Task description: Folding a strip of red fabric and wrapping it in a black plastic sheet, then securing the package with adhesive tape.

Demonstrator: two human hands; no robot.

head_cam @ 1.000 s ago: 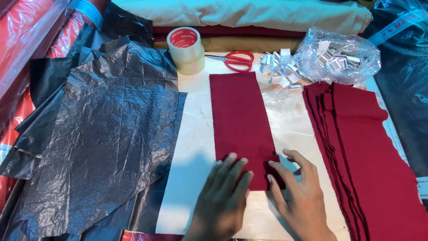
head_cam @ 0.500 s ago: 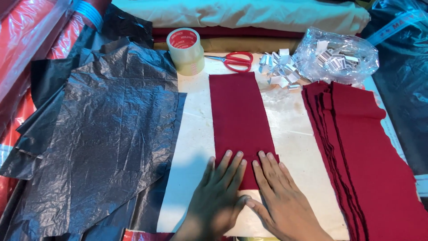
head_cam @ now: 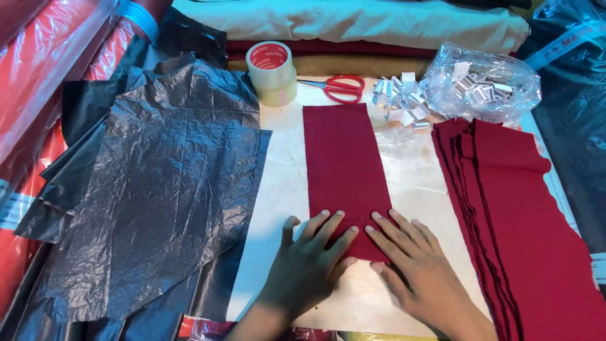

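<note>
A clear plastic bag (head_cam: 483, 82) of white barcode labels sits top right, loose white labels (head_cam: 399, 101) beside it.

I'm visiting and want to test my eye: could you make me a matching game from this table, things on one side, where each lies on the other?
Things:
1. roll of tape
2. scissors
3. stack of dark red cloth
4. black plastic sheet

Places:
A. left of the table
B. right of the table
C. far edge, beside the scissors' blades
D. far edge, red handles near paper tags

Pairs: 1-C, 2-D, 3-B, 4-A
</note>
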